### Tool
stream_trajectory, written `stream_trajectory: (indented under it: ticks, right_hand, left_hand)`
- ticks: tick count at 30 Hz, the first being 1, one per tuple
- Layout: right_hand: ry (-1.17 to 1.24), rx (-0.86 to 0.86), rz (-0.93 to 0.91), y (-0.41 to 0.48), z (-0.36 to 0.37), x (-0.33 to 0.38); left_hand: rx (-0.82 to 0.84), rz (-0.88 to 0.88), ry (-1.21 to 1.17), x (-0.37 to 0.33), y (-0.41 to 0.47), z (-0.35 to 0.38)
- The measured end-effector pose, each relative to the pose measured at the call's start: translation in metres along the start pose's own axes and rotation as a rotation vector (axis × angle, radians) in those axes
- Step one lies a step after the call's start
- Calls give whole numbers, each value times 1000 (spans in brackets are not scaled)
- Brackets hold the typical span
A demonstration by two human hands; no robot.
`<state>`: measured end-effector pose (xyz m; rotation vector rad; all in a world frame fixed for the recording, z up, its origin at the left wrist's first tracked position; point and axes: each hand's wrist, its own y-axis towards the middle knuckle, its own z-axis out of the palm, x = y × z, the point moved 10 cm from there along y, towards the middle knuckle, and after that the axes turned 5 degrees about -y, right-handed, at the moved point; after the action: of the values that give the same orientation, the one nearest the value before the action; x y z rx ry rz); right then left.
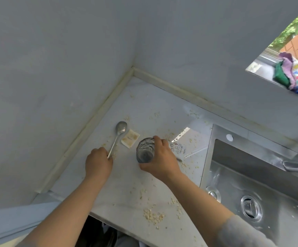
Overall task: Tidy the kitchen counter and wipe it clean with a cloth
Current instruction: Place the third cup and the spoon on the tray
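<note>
Counter is pale, smooth stone tucked into a corner, and it's pretty gritty, with dry oat-looking flakes scattered all over. Left hand is curled around the thin handle end of a shiny metal spoon lying flat, bowl pointing at the wall. Right hand is wrapped around a textured clear glass standing upright. Between them sits a stained, square little packet. Stainless sink is just right; colourful cloths are bunched on the windowsill.

Both forearms are bare behind the left hand and right hand. A grey sleeve covers the right upper arm.
</note>
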<state>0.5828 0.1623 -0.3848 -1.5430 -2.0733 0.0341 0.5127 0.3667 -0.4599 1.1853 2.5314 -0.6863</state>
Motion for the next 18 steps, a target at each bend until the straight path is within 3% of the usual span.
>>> stream_trajectory:
  ticks: [8,11,15,18]
  right_hand:
    - [232,-118,93,-43,-34,-26]
    - [292,-161,153,-66,-47,-48]
    - [343,-250,227,-103,-65,-85]
    - [369,-305,288,-135,-75,-117]
  left_hand:
    - [93,40,4,-12,5,2]
    - [57,40,-258,-22,-5,-3]
    - [162,-32,-612,-40,-26,6]
    - [134,23,-709,-67,-50,5]
